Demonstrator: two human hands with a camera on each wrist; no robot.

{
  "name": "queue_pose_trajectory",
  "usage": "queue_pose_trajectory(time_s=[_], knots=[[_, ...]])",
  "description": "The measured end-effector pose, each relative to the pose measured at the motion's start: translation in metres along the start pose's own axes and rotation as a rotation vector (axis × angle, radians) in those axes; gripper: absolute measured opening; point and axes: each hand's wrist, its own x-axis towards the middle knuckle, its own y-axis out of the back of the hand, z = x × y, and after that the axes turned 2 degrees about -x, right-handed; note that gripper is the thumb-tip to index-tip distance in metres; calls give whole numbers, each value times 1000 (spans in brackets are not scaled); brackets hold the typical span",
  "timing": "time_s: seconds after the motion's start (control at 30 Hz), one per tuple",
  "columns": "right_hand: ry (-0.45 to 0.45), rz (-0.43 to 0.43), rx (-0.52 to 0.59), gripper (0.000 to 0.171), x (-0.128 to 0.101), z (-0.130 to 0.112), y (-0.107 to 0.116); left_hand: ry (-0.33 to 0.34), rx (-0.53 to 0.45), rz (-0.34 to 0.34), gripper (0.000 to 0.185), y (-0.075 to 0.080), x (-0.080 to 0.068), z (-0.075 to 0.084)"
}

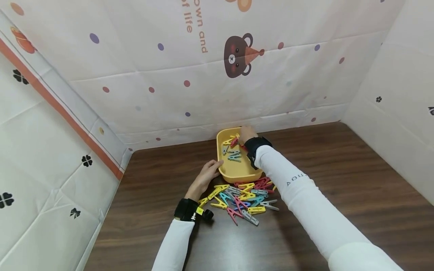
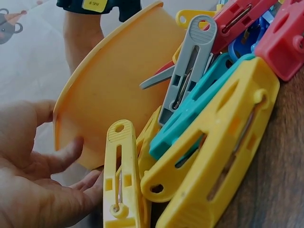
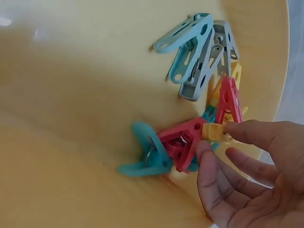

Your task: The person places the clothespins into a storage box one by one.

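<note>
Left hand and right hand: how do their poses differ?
The left hand is at the tray's near left side; the right hand reaches in at its far end. The left hand grips the tray itself, while the right hand pinches a yellow clip. Both wear black bands.

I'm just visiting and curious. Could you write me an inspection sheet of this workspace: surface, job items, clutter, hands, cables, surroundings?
Surface: dark brown wood-grain tabletop.
Job's things: yellow plastic tub near the back wall, with some clothespins in the tub; a larger pile of clothespins lies at its near end, in yellow, red, teal, blue and grey.
Clutter: nothing seen.
Grippers: bare hands. The left hand holds the tub's left edge; the right hand, inside the tub, pinches a yellow clothespin.
Cables: nothing seen.
Surroundings: white wall covering printed with dots, clovers and a bear's head.
</note>
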Motion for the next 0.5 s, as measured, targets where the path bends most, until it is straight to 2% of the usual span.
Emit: queue_pose_trajectory(time_s=[0.13,0.23,0.37,0.5], knots=[[133,0,14,23,-8,-1,23,-32,-12,-20,38,0,-1,4],[260,20,-19,18,-32,2,45,-31,-40,-25,37,-3,-5,0],[405,73,-119,17,-88,12,61,-5,-71,-18,38,-6,-11,-7],[549,94,-134,9,-153,34,49,19,-102,23,35,-7,-14,-7]])
